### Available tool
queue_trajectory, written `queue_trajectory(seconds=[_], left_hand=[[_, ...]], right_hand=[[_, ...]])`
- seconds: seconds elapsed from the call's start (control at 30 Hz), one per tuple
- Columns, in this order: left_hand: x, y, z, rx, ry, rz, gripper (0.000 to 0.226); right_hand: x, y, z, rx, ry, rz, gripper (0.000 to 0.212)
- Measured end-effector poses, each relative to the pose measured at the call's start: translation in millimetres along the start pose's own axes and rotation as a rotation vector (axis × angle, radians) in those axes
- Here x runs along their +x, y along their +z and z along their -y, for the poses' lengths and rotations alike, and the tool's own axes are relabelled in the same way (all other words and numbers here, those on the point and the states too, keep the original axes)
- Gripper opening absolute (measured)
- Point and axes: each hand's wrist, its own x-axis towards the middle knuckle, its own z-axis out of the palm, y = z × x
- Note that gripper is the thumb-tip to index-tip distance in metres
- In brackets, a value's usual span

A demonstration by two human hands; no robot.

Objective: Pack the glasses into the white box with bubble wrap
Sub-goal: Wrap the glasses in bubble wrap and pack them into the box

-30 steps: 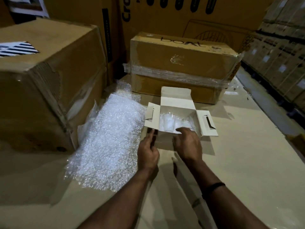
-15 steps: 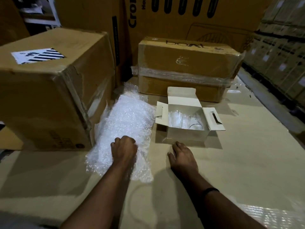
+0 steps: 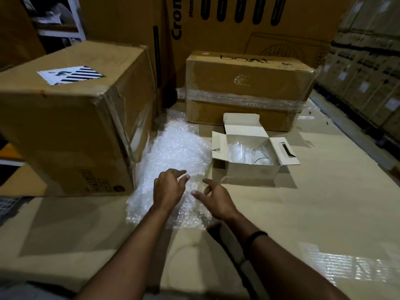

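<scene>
The small white box [image 3: 252, 173] stands open on the cardboard surface, its flaps folded outward. Clear glasses [image 3: 249, 155] lie inside it. Left of the box, a sheet of bubble wrap [image 3: 173, 152] is spread flat. My left hand [image 3: 167, 189] rests over the near part of the sheet with fingers curled and apart. My right hand [image 3: 216, 201] hovers over the sheet's near right corner, fingers spread, holding nothing. Whether either hand pinches the wrap is unclear.
A large brown carton [image 3: 71, 126] with a striped label stands close on the left, touching the wrap's edge. A taped brown carton [image 3: 249, 92] sits just behind the white box. Taller cartons [image 3: 238, 24] form a wall at the back. Stacked boxes [image 3: 368, 72] line the right.
My right hand has moved left from the surface in front of the white box onto the bubble wrap. My left hand has opened from a fist and shifted slightly right.
</scene>
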Motion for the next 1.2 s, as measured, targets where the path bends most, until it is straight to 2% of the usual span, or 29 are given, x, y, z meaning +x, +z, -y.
queue_trajectory(seconds=[0.07, 0.17, 0.27, 0.3, 0.37, 0.47, 0.5, 0.57, 0.6, 0.63, 0.7, 0.77, 0.83, 0.87, 0.93, 0.97, 1.0, 1.03, 1.07, 1.13, 1.2], left_hand=[[-6, -4, 8, -0.125, -0.014, -0.062, 0.03], [-26, -11, 14, -0.231, 0.03, -0.225, 0.031], [-51, -19, 12, -0.287, 0.11, -0.281, 0.031], [-60, -21, 11, -0.314, 0.167, -0.228, 0.03], [-75, -19, 7, -0.315, 0.313, 0.006, 0.028], [-88, -4, -2, -0.201, 0.46, 0.319, 0.021], [-89, 1, -5, -0.174, 0.471, 0.354, 0.02], [-86, 11, -12, -0.201, 0.454, 0.318, 0.027], [-85, 14, -19, -0.282, 0.377, 0.296, 0.028], [-83, 15, -27, -0.427, 0.22, 0.288, 0.026], [-76, 18, -42, -0.916, -0.214, 0.325, 0.024], [-65, 20, -46, -1.405, -0.548, 0.315, 0.016], [-55, 17, -44, -1.74, -0.775, 0.294, 0.02], [-52, 17, -43, -1.845, -0.822, 0.279, 0.025], [-48, 13, -44, -1.977, -0.815, 0.316, 0.057], [-48, 12, -45, -2.006, -0.804, 0.329, 0.076], [-47, 11, -47, -2.02, -0.787, 0.34, 0.09], [-46, 12, -47, -2.013, -0.776, 0.342, 0.098], [-45, 14, -47, -1.997, -0.776, 0.337, 0.103], [-39, 16, -50, -1.935, -0.837, 0.316, 0.103], [-34, 18, -58, -1.817, -0.9, 0.315, 0.088]], right_hand=[[11, 1, 6, 0.009, 0.021, -0.069, 0.014], [22, -6, 9, 0.207, 0.133, -0.07, 0.021], [31, -14, 13, 0.58, 0.259, -0.056, 0.011], [33, -17, 16, 0.697, 0.295, -0.058, 0.011], [36, -26, 24, 0.868, 0.356, -0.075, 0.014], [41, -52, 37, 0.926, 0.443, -0.098, 0.019], [46, -60, 38, 0.95, 0.457, -0.091, 0.018], [49, -73, 42, 1.024, 0.499, -0.018, 0.023], [51, -79, 41, 1.047, 0.511, 0.036, 0.029], [52, -85, 38, 1.066, 0.511, 0.092, 0.029], [37, -100, 40, 0.946, 0.513, 0.16, 0.029], [21, -122, 26, 0.787, 0.491, 0.154, 0.027], [7, -142, 1, 0.58, 0.458, 0.113, 0.038], [2, -151, -14, 0.468, 0.453, 0.108, 0.047], [-9, -165, -31, 0.361, 0.345, 0.159, 0.053], [-10, -170, -43, 0.27, 0.294, 0.187, 0.044], [-11, -176, -51, 0.161, 0.267, 0.176, 0.023], [-10, -183, -59, 0.054, 0.233, 0.19, 0.013], [-9, -190, -65, -0.081, 0.226, 0.211, 0.017], [-9, -210, -69, -0.317, 0.217, 0.268, 0.013], [-3, -227, -77, -0.502, 0.226, 0.348, 0.018]])
